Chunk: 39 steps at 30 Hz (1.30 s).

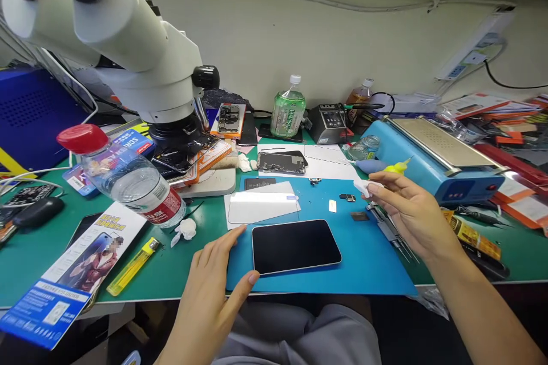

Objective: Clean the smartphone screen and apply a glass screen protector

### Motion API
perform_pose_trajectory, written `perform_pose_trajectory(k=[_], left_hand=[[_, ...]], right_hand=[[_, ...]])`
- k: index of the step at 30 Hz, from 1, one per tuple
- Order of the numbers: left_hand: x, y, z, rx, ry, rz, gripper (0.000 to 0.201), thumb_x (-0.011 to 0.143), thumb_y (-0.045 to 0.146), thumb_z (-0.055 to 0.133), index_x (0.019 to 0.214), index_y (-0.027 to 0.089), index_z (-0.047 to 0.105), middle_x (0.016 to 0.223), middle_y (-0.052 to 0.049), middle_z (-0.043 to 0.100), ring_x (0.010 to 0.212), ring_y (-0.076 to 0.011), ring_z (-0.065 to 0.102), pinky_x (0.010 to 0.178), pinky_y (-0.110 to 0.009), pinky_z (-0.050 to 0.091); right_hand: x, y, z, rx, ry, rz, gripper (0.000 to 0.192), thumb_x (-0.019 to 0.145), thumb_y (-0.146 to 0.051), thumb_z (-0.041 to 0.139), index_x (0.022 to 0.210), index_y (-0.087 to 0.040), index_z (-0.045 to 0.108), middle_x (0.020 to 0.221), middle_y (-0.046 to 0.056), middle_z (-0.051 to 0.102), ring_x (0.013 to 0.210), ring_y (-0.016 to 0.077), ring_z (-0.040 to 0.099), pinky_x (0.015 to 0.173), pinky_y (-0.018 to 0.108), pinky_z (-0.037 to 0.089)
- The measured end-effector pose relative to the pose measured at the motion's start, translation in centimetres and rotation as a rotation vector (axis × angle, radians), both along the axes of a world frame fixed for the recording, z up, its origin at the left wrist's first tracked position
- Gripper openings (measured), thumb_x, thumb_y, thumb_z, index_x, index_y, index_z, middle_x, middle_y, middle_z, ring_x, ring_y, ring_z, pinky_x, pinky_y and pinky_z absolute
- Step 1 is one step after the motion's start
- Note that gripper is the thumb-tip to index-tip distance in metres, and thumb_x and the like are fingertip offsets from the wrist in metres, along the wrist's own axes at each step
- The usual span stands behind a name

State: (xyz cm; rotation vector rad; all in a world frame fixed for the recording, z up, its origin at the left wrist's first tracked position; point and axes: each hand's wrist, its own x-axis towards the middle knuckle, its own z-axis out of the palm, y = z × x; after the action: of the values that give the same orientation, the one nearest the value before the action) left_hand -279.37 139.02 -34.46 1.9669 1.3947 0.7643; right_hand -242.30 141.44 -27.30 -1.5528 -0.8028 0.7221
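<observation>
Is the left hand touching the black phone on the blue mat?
Touching. The head view shows the left hand with its thumb tip against the near left corner of the phone.

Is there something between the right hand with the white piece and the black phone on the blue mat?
Nothing visible: bare blue mat lies between the right hand, pinching a white piece, and the phone, which the left hand steadies.

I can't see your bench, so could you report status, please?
Left hand steadying phone on blue mat. Right hand pinching white wipe. Nothing obstructing.
</observation>
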Motion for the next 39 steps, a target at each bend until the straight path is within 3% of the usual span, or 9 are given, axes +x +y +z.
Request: perform_pose_trajectory(k=[5,10,13,16,20,25,31,35,39], left_hand=[[-0.1,0.2,0.6,-0.051,-0.058,0.024,0.048,0.109,0.05,0.048,0.155,0.037,0.05,0.145,-0.011,0.065,0.133,-0.0354,0.058,0.11,-0.062,0.049],[-1.1,2.1,2.0,-0.004,-0.075,0.051,0.035,0.111,0.044,0.045,0.14,0.036,0.062,0.136,-0.004,0.072,0.12,-0.0256,0.071,0.101,-0.042,0.06],[-1.9,4.3,2.6,0.15,0.055,-0.031,0.031,0.11,0.037,0.049,0.137,0.034,0.065,0.135,-0.004,0.074,0.125,-0.0254,0.069,0.102,-0.041,0.059],[-2.4,6.7,3.1,0.264,0.201,-0.17,0.041,0.109,0.031,0.054,0.15,0.03,0.055,0.15,-0.006,0.067,0.14,-0.0265,0.059,0.118,-0.048,0.05],[-3.1,8.6,3.9,0.277,0.31,-0.242,0.05,0.107,0.032,0.061,0.155,0.025,0.05,0.16,-0.008,0.059,0.148,-0.027,0.051,0.125,-0.049,0.044],[-3.2,9.1,5.0,0.266,0.303,-0.252,0.051,0.108,0.034,0.06,0.156,0.026,0.048,0.159,-0.006,0.06,0.149,-0.0226,0.05,0.127,-0.044,0.041],[-2.9,9.8,4.4,0.236,0.309,-0.257,0.051,0.106,0.037,0.064,0.154,0.028,0.05,0.158,-0.003,0.061,0.149,-0.0213,0.051,0.126,-0.04,0.041],[-2.6,10.6,4.2,0.192,0.342,-0.318,0.057,0.105,0.039,0.066,0.157,0.028,0.048,0.16,-0.002,0.06,0.149,-0.021,0.05,0.126,-0.038,0.041],[-2.4,11.5,4.2,0.165,0.381,-0.38,0.062,0.103,0.042,0.068,0.159,0.027,0.046,0.165,-0.002,0.055,0.151,-0.0233,0.048,0.126,-0.04,0.041]], right_hand=[[0.7,1.8,0.3,0.035,-0.118,0.003,0.039,0.065,-0.046,0.094,0.097,-0.027,0.082,0.099,0.005,0.076,0.095,0.0243,0.07,0.091,0.037,0.062],[1.2,5.6,0.8,0.007,-0.367,0.002,0.021,0.088,-0.03,0.079,0.107,-0.021,0.076,0.097,0.003,0.076,0.09,0.0196,0.071,0.097,0.044,0.059],[1.7,9.3,0.6,-0.055,-0.544,0.008,0.014,0.095,-0.026,0.076,0.107,-0.02,0.074,0.094,0.001,0.075,0.088,0.019,0.07,0.095,0.044,0.059],[2.2,13.0,0.0,-0.145,-0.641,0.046,0.008,0.096,-0.025,0.077,0.101,-0.018,0.074,0.093,0.0,0.074,0.087,0.0181,0.07,0.094,0.043,0.059],[2.8,16.0,-1.1,-0.202,-0.671,0.066,0.005,0.095,-0.021,0.078,0.095,-0.017,0.074,0.096,0.001,0.074,0.094,0.0189,0.071,0.096,0.043,0.059],[2.9,16.5,-1.2,-0.164,-0.563,0.068,0.007,0.094,-0.013,0.076,0.1,-0.016,0.075,0.091,0.0,0.075,0.078,0.0156,0.07,0.087,0.039,0.062],[2.9,15.5,-0.3,-0.081,-0.372,0.122,0.017,0.089,-0.006,0.074,0.102,-0.017,0.076,0.092,0.001,0.076,0.075,0.0142,0.069,0.08,0.036,0.063],[3.0,15.0,-0.2,-0.066,-0.318,0.112,0.013,0.089,-0.01,0.075,0.101,-0.016,0.075,0.09,0.001,0.073,0.079,0.0153,0.068,0.082,0.038,0.064],[2.4,14.3,-0.1,-0.03,-0.259,0.174,0.015,0.082,-0.017,0.078,0.096,-0.021,0.077,0.104,0.006,0.076,0.094,0.0225,0.069,0.09,0.045,0.064]])
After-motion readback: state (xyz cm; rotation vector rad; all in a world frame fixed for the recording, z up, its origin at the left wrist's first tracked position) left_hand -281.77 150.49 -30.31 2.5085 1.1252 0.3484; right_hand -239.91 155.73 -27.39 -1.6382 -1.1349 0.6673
